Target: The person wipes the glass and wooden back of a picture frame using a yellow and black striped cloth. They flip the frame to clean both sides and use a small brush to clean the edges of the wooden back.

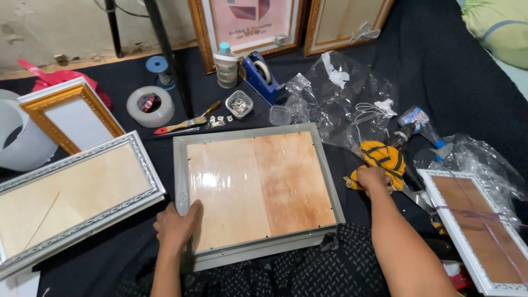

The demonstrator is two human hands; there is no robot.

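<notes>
My left hand [177, 224] lies flat, open, on the grey frame [256, 190]; my right hand [373, 179] grips a yellow cloth [383, 156].

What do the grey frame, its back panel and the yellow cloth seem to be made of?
Grey frame, under the left hand: matte, smooth, probably plastic or painted wood; unclear which.
Back panel: likely thin plywood, with visible grain and two tones, plus a glossy clear strip, maybe tape.
Yellow cloth, touched by the right hand: soft woven fabric, creased, with dark stripes.
</notes>
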